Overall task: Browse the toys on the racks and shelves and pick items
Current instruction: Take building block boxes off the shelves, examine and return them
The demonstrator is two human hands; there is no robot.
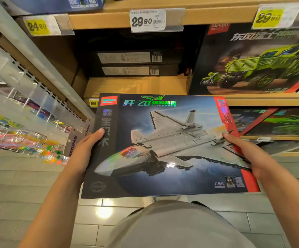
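You hold the jet box (166,145) flat and face-up in front of the wooden shelf (138,85), so its glossy printed lid reads clearly. Your left hand (84,151) and right hand (243,151) clamp opposite short edges, thumbs on top, remaining fingers hidden beneath. It's thin, rigid cardboard with a holographic sheen.

floor (28,203): pale grey tiles, glossy, one ceiling light glaring off them
shelving (207,15): light wood boards, yellow price tags clipped on front
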